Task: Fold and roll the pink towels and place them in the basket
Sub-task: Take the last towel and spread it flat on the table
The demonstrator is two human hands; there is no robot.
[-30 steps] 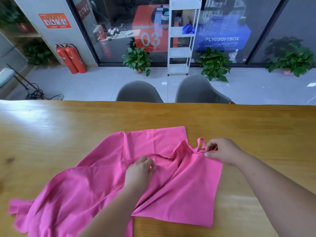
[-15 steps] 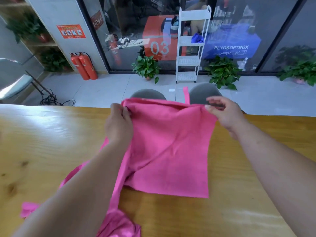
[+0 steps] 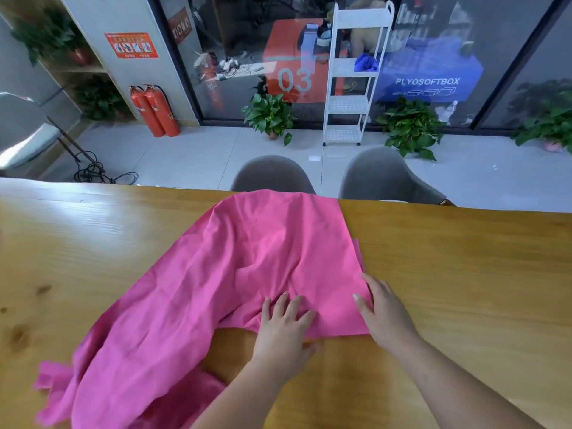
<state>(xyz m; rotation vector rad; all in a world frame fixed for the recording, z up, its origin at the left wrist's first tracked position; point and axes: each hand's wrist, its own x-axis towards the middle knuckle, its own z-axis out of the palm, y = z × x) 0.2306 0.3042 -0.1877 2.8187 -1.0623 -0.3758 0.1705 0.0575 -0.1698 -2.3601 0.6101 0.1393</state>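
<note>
Head view over a wooden table (image 3: 464, 274). A pink towel (image 3: 247, 274) lies across the table on a slant: its far end reaches the far edge, in front of two grey chairs (image 3: 272, 173), and its near-left end trails off in loose bunches towards the near-left corner. Only the right-hand part is laid square, and a second layer of cloth peeps out along its right edge, which suggests a first fold.

The left hand (image 3: 283, 332) lies flat on the near edge of the squared part, fingers spread and straight, pressing the cloth to the table. The right hand (image 3: 385, 317) rests just beside it on the near-right corner, fingers extended along the right edge; it grips nothing. No basket is in view.

Handling, as a judgement: the towel appears thin, light and limp. It wrinkles freely, drapes over itself and holds no shape of its own. It should slide easily on the smooth tabletop, so one palm would serve as an anchor while the other smooths. The best holds are likely the corners and the straight hems, pinched between thumb and fingers; a grasp in mid-cloth would only gather more creases. The bunched near-left end probably needs drawing out flat before any tight roll is possible.
</note>
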